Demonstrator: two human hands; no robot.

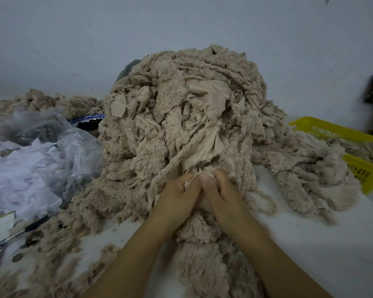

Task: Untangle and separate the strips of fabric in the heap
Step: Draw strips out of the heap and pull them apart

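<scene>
Pinching one fluffy beige strip [202, 244] from both sides, my left hand [177, 191] and right hand [223, 190] sit knuckle to knuckle. The fingers [219, 176] are curled into the fleece where its edge comes up between them. From the fingers the strip appears to run back toward me between the forearms, lying on the white counter [306, 237]. Just beyond the fingers rises the heap [181, 108], a tall tangle of the same beige fleece with smooth backing showing in patches, and the gripped piece vanishes into its foot.

I judge this to be the start of one separation: a strip gripped, not yet free. Next I'd spread the hands apart slowly and draw toward me, watching which neighbouring strips lift with it and regripping if it snags.

Well right of the fingers, a yellow basket [332, 131] holds some fleece. To their left lie a clear plastic bag [52, 134] and white scraps [19, 168].
</scene>
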